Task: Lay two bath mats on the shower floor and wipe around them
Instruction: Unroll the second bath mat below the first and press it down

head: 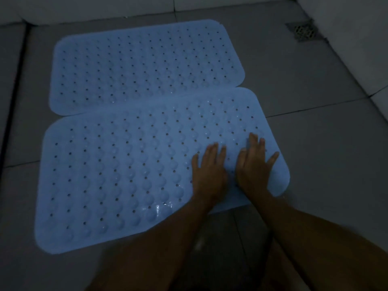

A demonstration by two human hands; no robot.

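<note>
Two light blue rubber bath mats with rows of small holes lie flat on the grey tiled shower floor. The far mat (144, 66) lies toward the back wall. The near mat (117, 171) lies in front of it, its far edge overlapping the far mat's near edge. My left hand (209, 171) and my right hand (255, 164) press palm-down, side by side, on the near mat's right end, fingers straight and spread. Wet drops glint on the near mat by its front edge.
A metal floor drain (304, 31) sits in the far right corner. White walls rise at the back (126, 7) and along the right (357, 38). Bare grey floor tiles (315, 133) surround the mats. The light is dim.
</note>
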